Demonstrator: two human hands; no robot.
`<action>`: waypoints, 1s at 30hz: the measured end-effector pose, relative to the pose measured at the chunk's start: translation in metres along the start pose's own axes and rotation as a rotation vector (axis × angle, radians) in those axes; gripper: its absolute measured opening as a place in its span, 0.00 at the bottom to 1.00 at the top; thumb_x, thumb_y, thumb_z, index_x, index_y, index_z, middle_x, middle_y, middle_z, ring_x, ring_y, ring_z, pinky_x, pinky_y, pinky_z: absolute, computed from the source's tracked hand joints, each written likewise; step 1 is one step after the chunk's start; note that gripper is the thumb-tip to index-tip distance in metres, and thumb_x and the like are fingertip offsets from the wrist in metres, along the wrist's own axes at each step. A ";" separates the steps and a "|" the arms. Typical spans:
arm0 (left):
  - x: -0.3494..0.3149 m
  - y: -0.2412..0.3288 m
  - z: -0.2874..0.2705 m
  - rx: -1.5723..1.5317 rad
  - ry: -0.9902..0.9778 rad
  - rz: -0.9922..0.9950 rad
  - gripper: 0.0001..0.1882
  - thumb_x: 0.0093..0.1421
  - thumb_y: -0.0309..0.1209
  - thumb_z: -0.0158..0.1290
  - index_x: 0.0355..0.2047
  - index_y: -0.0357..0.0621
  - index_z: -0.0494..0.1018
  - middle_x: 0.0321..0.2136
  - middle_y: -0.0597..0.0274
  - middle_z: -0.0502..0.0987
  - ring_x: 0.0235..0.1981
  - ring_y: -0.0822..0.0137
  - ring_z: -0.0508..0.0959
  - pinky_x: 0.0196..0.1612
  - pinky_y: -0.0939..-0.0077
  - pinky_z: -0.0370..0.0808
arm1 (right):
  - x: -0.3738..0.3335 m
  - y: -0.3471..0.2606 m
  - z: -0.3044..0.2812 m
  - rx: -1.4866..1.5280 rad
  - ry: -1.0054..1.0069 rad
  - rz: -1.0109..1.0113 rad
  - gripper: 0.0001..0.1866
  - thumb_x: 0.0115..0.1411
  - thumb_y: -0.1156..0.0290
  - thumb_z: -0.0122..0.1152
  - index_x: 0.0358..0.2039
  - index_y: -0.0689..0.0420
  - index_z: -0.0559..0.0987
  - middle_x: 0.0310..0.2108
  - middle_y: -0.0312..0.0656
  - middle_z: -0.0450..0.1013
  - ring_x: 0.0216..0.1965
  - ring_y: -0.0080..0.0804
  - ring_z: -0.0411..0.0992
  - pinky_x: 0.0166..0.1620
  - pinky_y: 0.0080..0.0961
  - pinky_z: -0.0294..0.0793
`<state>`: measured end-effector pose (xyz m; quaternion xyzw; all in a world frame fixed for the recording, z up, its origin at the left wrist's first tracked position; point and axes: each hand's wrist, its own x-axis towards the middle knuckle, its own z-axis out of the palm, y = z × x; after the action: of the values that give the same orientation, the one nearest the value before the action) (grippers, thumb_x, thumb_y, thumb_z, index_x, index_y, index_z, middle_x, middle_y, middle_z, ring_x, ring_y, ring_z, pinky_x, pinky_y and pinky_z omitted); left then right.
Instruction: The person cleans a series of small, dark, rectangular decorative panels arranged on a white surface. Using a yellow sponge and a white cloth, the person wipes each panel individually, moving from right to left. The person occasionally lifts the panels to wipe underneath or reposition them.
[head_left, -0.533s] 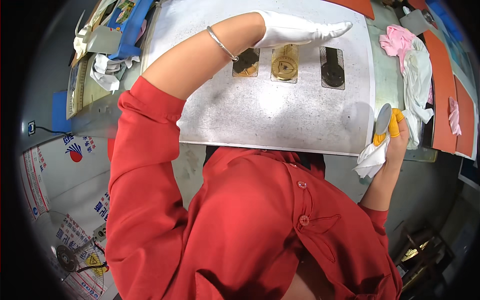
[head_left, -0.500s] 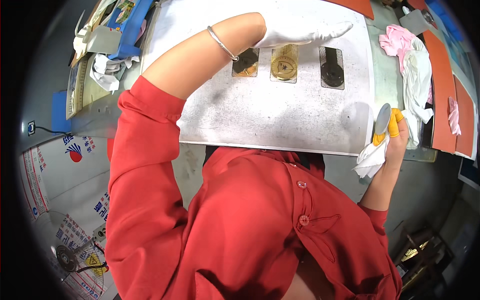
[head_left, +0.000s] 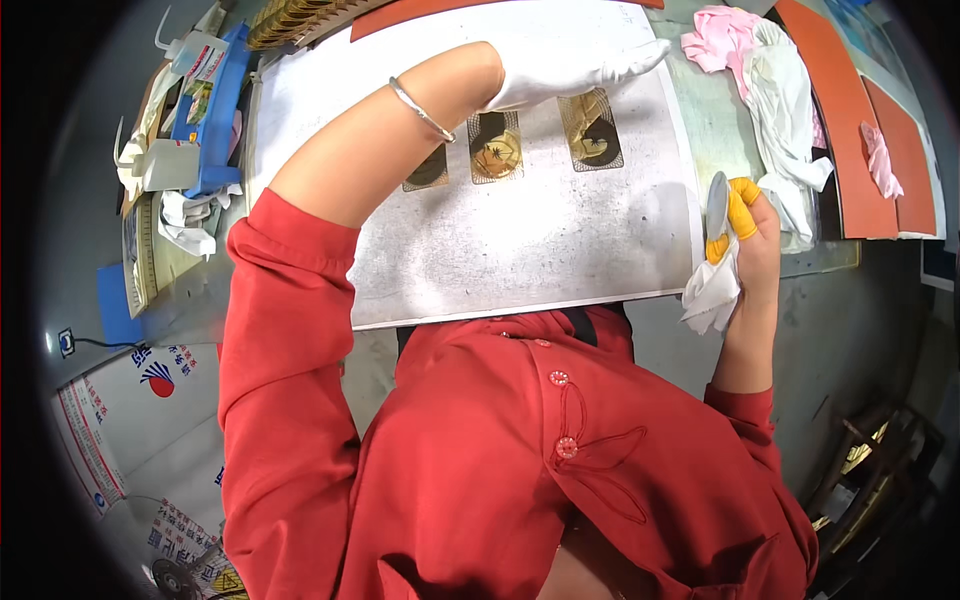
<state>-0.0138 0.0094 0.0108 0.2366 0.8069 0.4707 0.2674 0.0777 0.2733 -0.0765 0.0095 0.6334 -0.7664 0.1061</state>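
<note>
My left hand (head_left: 580,76), in a white glove, reaches across the far part of a white board (head_left: 450,290), its fingers stretched out to the right. Just below the glove lie shiny gold-and-black rectangular plates with round designs: a left plate (head_left: 428,172) partly behind my forearm, a middle plate (head_left: 497,150) and a right plate (head_left: 598,140). The glove overlaps some of their far edges; whether it touches them I cannot tell. Beyond the board's right edge, my right hand (head_left: 757,235), with yellow finger covers, grips a grey disc (head_left: 717,205) and a white cloth (head_left: 712,292).
A blue tray (head_left: 215,120) with bottles and crumpled white cloth (head_left: 188,222) lies at left. Gold pieces (head_left: 290,22) stand in a row at the far left. Pink cloth (head_left: 720,38), white cloth (head_left: 785,130) and orange boards (head_left: 850,130) lie at right.
The view has shifted, so the board and plates appear further left. My left hand sits slightly further right over the plates. My right hand still holds the disc and cloth.
</note>
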 end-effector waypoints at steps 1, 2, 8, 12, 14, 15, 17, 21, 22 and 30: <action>0.006 0.006 -0.009 -0.025 -0.062 0.024 0.22 0.61 0.48 0.41 0.48 0.49 0.57 0.48 0.66 0.61 0.49 0.67 0.60 0.54 0.73 0.56 | -0.001 -0.001 0.001 0.001 0.012 0.006 0.09 0.60 0.70 0.51 0.37 0.62 0.71 0.21 0.34 0.69 0.15 0.19 0.66 0.16 0.15 0.65; 0.001 0.013 -0.017 -0.050 -0.105 0.098 0.19 0.60 0.50 0.42 0.36 0.46 0.62 0.37 0.67 0.64 0.39 0.68 0.62 0.45 0.73 0.62 | -0.001 0.000 -0.001 0.000 0.003 -0.007 0.09 0.60 0.70 0.50 0.37 0.62 0.71 0.21 0.34 0.69 0.15 0.19 0.66 0.16 0.15 0.65; -0.008 0.023 -0.006 0.055 0.056 0.147 0.24 0.59 0.53 0.43 0.28 0.43 0.70 0.29 0.62 0.70 0.33 0.68 0.67 0.42 0.73 0.67 | 0.000 0.004 -0.005 0.031 -0.050 -0.038 0.08 0.60 0.70 0.50 0.36 0.61 0.71 0.21 0.34 0.69 0.15 0.18 0.66 0.16 0.15 0.65; 0.023 -0.018 0.004 0.013 0.099 0.166 0.24 0.60 0.53 0.41 0.33 0.43 0.70 0.31 0.61 0.70 0.35 0.67 0.68 0.45 0.72 0.67 | 0.000 0.006 -0.003 0.037 -0.035 -0.040 0.08 0.60 0.70 0.50 0.36 0.62 0.71 0.21 0.33 0.69 0.15 0.18 0.66 0.16 0.15 0.65; 0.027 -0.023 0.007 -0.019 0.122 0.135 0.24 0.60 0.53 0.40 0.35 0.43 0.69 0.31 0.61 0.70 0.35 0.67 0.68 0.46 0.72 0.66 | 0.000 0.005 -0.003 0.026 -0.056 -0.044 0.08 0.60 0.71 0.50 0.37 0.62 0.71 0.21 0.34 0.69 0.15 0.18 0.66 0.16 0.15 0.65; 0.027 -0.017 0.008 -0.034 0.127 0.106 0.23 0.60 0.52 0.40 0.35 0.44 0.69 0.31 0.62 0.69 0.35 0.67 0.68 0.46 0.72 0.66 | 0.000 0.005 -0.005 0.022 -0.043 -0.038 0.08 0.60 0.71 0.50 0.37 0.62 0.71 0.21 0.34 0.70 0.15 0.18 0.66 0.16 0.15 0.65; 0.003 0.020 0.003 -0.038 0.117 0.099 0.22 0.61 0.52 0.39 0.31 0.45 0.67 0.28 0.64 0.67 0.32 0.69 0.66 0.43 0.74 0.66 | 0.000 0.004 -0.005 0.017 -0.026 -0.031 0.09 0.60 0.71 0.51 0.37 0.62 0.71 0.22 0.34 0.70 0.16 0.18 0.66 0.16 0.15 0.65; -0.008 0.019 -0.003 -0.032 0.096 0.181 0.21 0.62 0.50 0.39 0.26 0.46 0.64 0.23 0.69 0.63 0.26 0.72 0.61 0.37 0.76 0.65 | -0.001 0.002 -0.003 0.032 -0.056 -0.034 0.08 0.60 0.71 0.50 0.36 0.62 0.71 0.22 0.34 0.69 0.15 0.18 0.66 0.17 0.15 0.66; -0.008 0.019 -0.003 -0.035 0.094 0.164 0.20 0.62 0.50 0.39 0.25 0.46 0.64 0.22 0.69 0.62 0.26 0.73 0.60 0.36 0.76 0.64 | 0.000 0.002 -0.003 0.028 -0.058 -0.025 0.08 0.60 0.71 0.50 0.36 0.61 0.71 0.22 0.33 0.69 0.15 0.18 0.65 0.17 0.15 0.65; 0.019 -0.028 -0.001 -0.238 0.108 0.120 0.18 0.61 0.44 0.43 0.44 0.44 0.66 0.42 0.64 0.67 0.42 0.70 0.64 0.49 0.75 0.62 | 0.016 -0.052 0.009 -0.515 -0.074 0.168 0.10 0.56 0.68 0.57 0.33 0.61 0.72 0.19 0.32 0.66 0.17 0.16 0.62 0.21 0.15 0.61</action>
<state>-0.0325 0.0087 -0.0173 0.2254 0.7431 0.5901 0.2211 0.0536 0.2709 -0.0266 0.0069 0.8001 -0.5685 0.1913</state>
